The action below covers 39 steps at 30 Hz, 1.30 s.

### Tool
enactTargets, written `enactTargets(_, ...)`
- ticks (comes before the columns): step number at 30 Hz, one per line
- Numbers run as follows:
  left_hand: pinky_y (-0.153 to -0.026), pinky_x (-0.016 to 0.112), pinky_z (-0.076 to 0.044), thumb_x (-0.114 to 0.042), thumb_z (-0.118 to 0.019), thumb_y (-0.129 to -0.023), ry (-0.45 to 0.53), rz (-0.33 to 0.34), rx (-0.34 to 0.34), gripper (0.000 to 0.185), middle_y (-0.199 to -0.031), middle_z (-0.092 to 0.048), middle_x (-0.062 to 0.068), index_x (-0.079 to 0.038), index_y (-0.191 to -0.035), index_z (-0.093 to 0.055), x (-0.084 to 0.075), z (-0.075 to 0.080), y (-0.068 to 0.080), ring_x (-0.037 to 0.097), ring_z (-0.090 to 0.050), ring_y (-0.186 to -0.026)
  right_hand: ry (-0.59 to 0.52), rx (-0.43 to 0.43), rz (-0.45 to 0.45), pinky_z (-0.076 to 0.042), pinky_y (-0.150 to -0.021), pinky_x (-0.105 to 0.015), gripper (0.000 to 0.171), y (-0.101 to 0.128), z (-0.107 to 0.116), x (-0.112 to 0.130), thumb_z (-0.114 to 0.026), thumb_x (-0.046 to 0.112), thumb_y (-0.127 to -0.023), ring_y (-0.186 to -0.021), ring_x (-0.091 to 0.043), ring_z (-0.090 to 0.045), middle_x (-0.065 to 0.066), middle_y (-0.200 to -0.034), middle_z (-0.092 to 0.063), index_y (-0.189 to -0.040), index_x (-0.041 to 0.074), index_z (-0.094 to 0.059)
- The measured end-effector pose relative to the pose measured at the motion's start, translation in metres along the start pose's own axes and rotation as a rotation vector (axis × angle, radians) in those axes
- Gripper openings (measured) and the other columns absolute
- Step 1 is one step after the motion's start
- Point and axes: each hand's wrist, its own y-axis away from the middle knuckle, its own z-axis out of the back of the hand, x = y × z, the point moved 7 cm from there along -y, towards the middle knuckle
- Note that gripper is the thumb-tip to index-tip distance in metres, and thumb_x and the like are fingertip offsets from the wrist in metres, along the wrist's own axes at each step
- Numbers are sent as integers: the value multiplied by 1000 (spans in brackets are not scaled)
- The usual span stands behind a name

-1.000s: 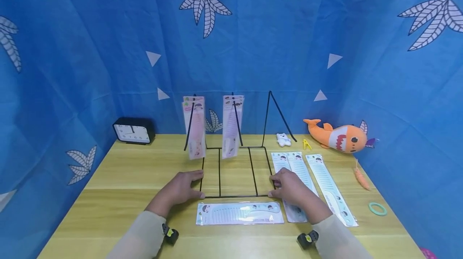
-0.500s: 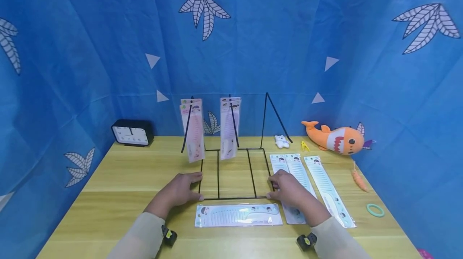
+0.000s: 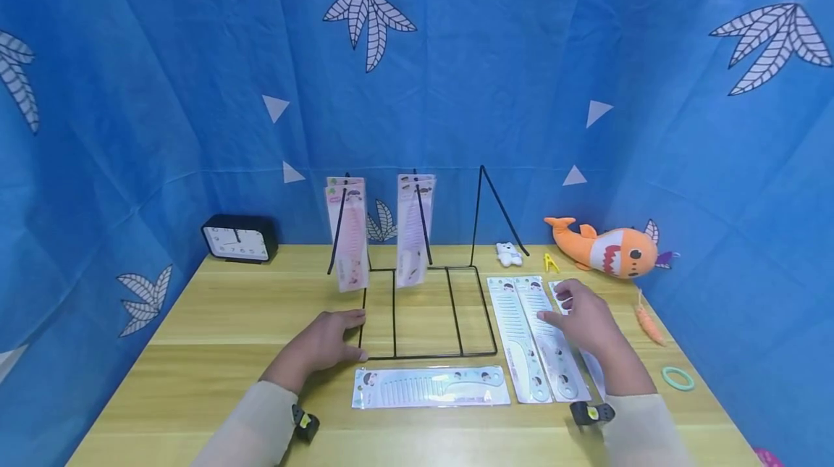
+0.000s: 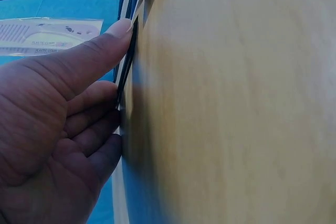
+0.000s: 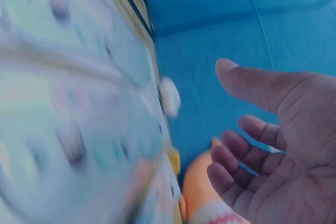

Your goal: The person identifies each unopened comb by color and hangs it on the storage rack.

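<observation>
table (image 3: 215, 322): one wooden top; it carried everything below
wire display rack (image 3: 426, 311): one, black, with three upright hooks; flat base frame lay mid-table, just behind the sideways comb pack
left hand (image 3: 322, 342): fingers curled round the near-left corner wire of the rack base, thumb laid along the wire per the left wrist view (image 4: 63, 108)
right hand (image 3: 586, 322): relaxed and part-spread, holding nothing; it hovered over the rightmost flat comb pack (image 3: 593, 362), contact hard to call from the blurred right wrist view (image 5: 268, 145)
step judged: picking a blue comb pack off the table; best done by pinching the pack at its header-hole end so the hole stays free, and keeping the left hand pressing the rack down so it cannot slide
comb packs flat (image 3: 521, 337): four blue ones: three lengthwise side by side right of the rack, one sideways (image 3: 430, 387) in front of it
comb packs hung (image 3: 348, 235): pink, on the left and middle hooks; each hook seemed to bear two, so about four; right hook bare
plush shark (image 3: 602, 248): one, orange, back right
clock (image 3: 239, 239): one, black, back left
small items: one white bear toy (image 3: 509, 255), one yellow clip (image 3: 552, 262), one toy carrot (image 3: 647, 322), one green ring (image 3: 677, 378)
</observation>
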Motion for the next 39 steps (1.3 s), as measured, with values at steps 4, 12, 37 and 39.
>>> enactTargets(4, -131, 56, -38, -28, -93, -88, -9, -8, -2, 76, -167, -54, 10, -8, -154, -62, -1, 1, -1, 40, -45, -158, -24, -27, -118, -57, -102, -63, 77, 1, 19, -36, -82, 36, -99, -130, -50, -57, -34, -146, -55, -152, -7, -46)
enactTargets(12, -131, 56, -38, -29, -92, -89, -13, 12, 3, 76, -168, -52, 8, -10, -156, -61, 2, -1, -3, 40, -43, -159, -64, 51, -317, -57, -96, -61, 81, 2, 22, -79, -82, 31, -98, -119, -49, -57, -38, -149, -48, -155, -10, -40)
enactTargets(37, -132, 58, -36, -31, -91, -90, 7, 31, 10, 77, -170, -50, 6, -15, -158, -59, 5, -4, -2, 39, -40, -161, 12, 176, -330, -57, -93, -61, 70, 7, 16, -83, -69, 20, -103, -110, -45, -59, -39, -138, -55, -154, -16, -36)
enactTargets(39, -132, 58, -36, -31, -91, -90, 4, 33, 13, 77, -170, -50, 6, -15, -158, -59, 5, -4, -2, 40, -40, -161, 7, 173, -330, -56, -91, -60, 60, 8, 21, -80, -62, 14, -106, -111, -45, -59, -38, -137, -56, -154, -14, -38)
